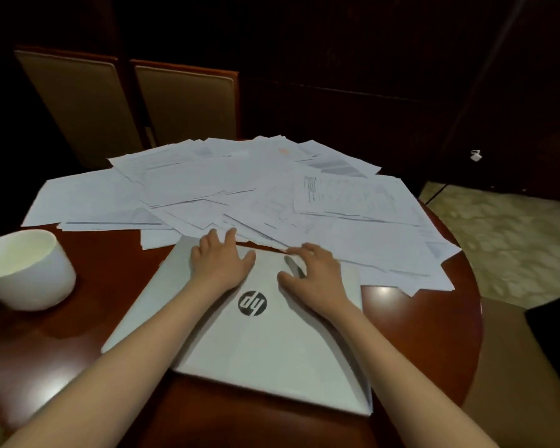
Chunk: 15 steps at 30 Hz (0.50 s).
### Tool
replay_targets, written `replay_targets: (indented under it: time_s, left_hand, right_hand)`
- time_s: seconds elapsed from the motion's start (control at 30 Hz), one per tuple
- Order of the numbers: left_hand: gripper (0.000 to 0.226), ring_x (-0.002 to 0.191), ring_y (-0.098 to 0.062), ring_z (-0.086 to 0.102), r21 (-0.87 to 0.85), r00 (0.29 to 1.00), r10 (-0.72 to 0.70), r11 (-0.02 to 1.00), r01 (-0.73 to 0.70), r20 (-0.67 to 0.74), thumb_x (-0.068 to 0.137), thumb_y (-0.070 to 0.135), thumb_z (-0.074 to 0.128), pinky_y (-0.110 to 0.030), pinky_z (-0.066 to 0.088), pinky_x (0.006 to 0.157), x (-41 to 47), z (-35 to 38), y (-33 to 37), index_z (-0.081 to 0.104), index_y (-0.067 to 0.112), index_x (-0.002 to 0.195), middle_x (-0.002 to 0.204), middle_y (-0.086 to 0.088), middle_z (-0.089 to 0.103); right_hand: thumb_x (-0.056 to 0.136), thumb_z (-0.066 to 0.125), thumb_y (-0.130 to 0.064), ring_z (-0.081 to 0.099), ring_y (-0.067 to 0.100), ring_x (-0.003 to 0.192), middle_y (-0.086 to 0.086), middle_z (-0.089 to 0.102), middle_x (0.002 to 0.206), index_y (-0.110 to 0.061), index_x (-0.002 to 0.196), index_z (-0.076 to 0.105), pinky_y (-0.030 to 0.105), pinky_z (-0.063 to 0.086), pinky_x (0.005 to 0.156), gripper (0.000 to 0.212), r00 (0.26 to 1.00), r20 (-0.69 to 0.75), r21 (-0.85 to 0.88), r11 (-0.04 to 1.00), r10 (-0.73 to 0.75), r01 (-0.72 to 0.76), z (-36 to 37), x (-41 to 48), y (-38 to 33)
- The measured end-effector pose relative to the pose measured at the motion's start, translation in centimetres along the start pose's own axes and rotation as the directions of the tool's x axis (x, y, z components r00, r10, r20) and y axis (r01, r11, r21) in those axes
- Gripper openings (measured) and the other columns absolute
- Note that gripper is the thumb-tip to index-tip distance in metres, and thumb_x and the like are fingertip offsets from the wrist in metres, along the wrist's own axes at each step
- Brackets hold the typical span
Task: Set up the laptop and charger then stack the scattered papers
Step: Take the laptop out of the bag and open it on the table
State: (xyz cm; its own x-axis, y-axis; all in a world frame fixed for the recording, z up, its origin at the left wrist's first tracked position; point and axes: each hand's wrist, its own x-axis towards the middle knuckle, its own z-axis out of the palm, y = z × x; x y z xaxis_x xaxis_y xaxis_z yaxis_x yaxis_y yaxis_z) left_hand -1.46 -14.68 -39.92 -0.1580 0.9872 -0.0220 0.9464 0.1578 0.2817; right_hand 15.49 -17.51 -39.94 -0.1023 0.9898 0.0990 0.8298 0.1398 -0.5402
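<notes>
Laptop (pixel 265 334), silver and closed, lies on the round red-brown wooden table (pixel 434 318), its far right corner under scattered white papers (pixel 240 189). The left hand (pixel 219 258) and right hand (pixel 314 273) rest on its lid, fingers spread, gripping nothing.

left grip (pixel 222 263), right grip (pixel 314 274) — resting on closed laptop (pixel 272 347) | papers (pixel 240 185) scattered behind

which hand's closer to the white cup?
Left. The left hand rests on the laptop lid, right of the white cup; the right hand lies farther right on the same lid.
</notes>
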Motion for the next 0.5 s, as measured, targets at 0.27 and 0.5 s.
replay_targets:
  time_s: [0.27,0.5]
  left_hand:
    - [0.073,0.133,-0.037,0.029,-0.058,0.991,-0.133,0.990,0.132,-0.015,0.091,0.054,0.037,-0.044,0.026,0.106,-4.2,-1.4,-6.8,0.015,0.014,0.147,0.146,-0.020,0.028]
    - [0.067,0.130,-0.038,0.029,-0.140,0.986,-0.162,0.978,0.155,-0.044,0.092,0.050,0.039,-0.043,0.028,0.104,-5.9,-1.8,-6.3,0.026,0.006,0.141,0.142,-0.022,0.033]
  right_hand:
    - [0.088,0.055,-0.035,0.028,0.033,0.135,0.012,0.033,0.147,-0.020,0.140,0.038,0.042,0.029,0.106,0.057,0.936,-0.201,0.001,0.956,0.288,-0.293,-0.9,-6.0,1.4]
    - [0.084,0.056,-0.038,0.039,0.036,0.127,0.014,0.042,0.140,-0.018,0.138,0.040,0.042,0.032,0.103,0.060,0.880,-0.167,0.118,0.895,0.445,-0.430,-0.6,-6.3,-0.3]
